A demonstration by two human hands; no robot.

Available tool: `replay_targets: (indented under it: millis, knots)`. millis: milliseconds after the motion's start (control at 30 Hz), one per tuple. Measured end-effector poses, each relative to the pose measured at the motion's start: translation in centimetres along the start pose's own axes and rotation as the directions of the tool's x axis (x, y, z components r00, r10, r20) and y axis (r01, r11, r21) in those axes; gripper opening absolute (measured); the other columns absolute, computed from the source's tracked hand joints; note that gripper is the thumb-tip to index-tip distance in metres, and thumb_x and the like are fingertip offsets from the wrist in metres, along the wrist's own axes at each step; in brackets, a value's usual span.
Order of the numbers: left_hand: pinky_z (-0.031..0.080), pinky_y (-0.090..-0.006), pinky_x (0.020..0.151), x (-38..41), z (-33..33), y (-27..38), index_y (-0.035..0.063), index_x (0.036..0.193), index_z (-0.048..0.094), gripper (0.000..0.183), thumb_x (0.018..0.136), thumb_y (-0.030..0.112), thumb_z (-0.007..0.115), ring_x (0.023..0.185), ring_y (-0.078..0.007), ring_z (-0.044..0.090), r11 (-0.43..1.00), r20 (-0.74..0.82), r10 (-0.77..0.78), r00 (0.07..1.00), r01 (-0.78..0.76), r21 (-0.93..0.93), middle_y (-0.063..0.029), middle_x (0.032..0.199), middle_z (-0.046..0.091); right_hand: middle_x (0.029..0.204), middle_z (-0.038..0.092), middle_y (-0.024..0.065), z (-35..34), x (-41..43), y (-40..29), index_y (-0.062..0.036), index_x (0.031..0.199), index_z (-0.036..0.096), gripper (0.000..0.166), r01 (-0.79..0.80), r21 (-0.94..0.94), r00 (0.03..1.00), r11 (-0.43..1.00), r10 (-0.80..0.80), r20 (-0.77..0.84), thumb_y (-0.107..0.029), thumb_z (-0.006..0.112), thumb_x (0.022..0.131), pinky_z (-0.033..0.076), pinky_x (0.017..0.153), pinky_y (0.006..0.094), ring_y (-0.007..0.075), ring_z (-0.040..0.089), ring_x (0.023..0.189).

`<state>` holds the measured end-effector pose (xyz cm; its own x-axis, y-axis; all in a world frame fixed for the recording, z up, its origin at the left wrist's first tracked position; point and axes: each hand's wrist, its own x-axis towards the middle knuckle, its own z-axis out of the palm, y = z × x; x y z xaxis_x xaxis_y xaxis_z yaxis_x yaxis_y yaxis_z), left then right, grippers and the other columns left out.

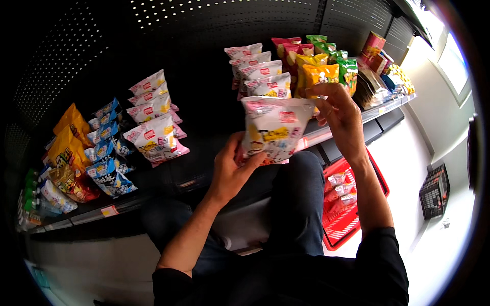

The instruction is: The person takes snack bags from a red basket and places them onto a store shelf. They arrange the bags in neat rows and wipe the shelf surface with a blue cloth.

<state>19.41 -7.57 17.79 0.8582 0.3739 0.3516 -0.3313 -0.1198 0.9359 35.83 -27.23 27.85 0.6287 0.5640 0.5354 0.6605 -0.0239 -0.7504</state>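
Observation:
A white and pink snack bag is held upright in front of the black shelf. My left hand grips its lower left side, thumb across the front. At its top right corner, the fingertips of my right hand pinch the bag's edge. Just behind it stands a row of matching white bags. Another row of the same bags is on the shelf to the left, past a dark gap.
Blue snack bags and orange bags fill the left end. Yellow bags, red bags, green bags and cans stand right. A red basket holding packets is on the floor; beyond is a black crate.

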Motion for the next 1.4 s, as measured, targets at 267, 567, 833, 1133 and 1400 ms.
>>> replay_targets:
  millis: [267, 567, 833, 1133, 1400]
  knots:
    - [0.051, -0.0294, 0.088, 0.6, -3.8, -3.0, -0.0032, 0.123, 0.051, 0.033, 0.095, 0.012, 0.058, 0.099, -0.0118, 0.059, 0.996, -0.262, -0.044, 0.964, 0.023, -0.080, -0.0096, 0.110, 0.062, 0.107, 0.068, 0.0136, 9.7, -0.7, 3.4, 0.0033, 0.142, 0.047, 0.065, -0.275, 0.216, 0.918, 0.937, 0.189, 0.349, -0.021, 0.077, 0.090, 0.054, 0.056, 0.0261, 0.0117, 0.062, 0.075]
    - [0.048, -0.0462, 0.089, 5.0, -7.4, -8.7, -0.0023, 0.133, 0.047, 0.039, 0.095, 0.008, 0.054, 0.103, -0.0361, 0.058, 0.788, -0.375, 0.286, 0.882, 0.006, 0.615, -0.0229, 0.114, 0.057, 0.103, 0.065, 0.0080, 17.3, 4.6, 7.2, 0.0017, 0.138, 0.047, 0.055, -0.216, 0.265, 0.950, 0.940, 0.139, 0.281, -0.016, 0.074, 0.093, 0.054, 0.058, 0.0239, 0.0074, 0.059, 0.072]
    - [0.045, -0.0521, 0.092, 9.5, -9.8, -10.8, 0.0010, 0.127, 0.057, 0.036, 0.095, 0.017, 0.064, 0.105, -0.0406, 0.056, 0.431, -0.417, 0.374, 0.829, 0.242, 0.869, -0.0218, 0.114, 0.059, 0.111, 0.067, 0.0252, 23.9, 8.0, 12.5, 0.0026, 0.135, 0.047, 0.058, -0.127, 0.200, 0.991, 0.972, 0.118, 0.056, -0.012, 0.076, 0.086, 0.053, 0.087, 0.0429, 0.0387, 0.068, 0.102]
    - [0.046, -0.0488, 0.097, 13.8, -11.8, -12.7, 0.0034, 0.132, 0.054, 0.040, 0.094, 0.011, 0.062, 0.112, -0.0409, 0.056, 0.670, -0.564, 0.283, 0.776, 0.262, 0.695, -0.0207, 0.121, 0.059, 0.118, 0.065, 0.0265, 27.4, 10.9, 13.6, 0.0033, 0.142, 0.040, 0.061, -0.081, 0.226, 0.996, 0.971, 0.084, -0.003, -0.007, 0.069, 0.089, 0.054, 0.092, 0.0429, 0.0381, 0.067, 0.107]
    - [0.044, -0.0449, 0.099, 15.6, -12.8, -14.7, 0.0023, 0.148, 0.041, 0.058, 0.094, 0.005, 0.061, 0.112, -0.0374, 0.058, 0.771, -0.548, 0.294, 0.783, 0.144, 0.620, -0.0206, 0.126, 0.064, 0.131, 0.061, 0.0256, 29.2, 13.3, 16.1, 0.0015, 0.147, 0.036, 0.065, -0.119, 0.228, 0.993, 0.966, 0.117, 0.023, -0.008, 0.068, 0.091, 0.053, 0.095, 0.0386, 0.0299, 0.068, 0.111]
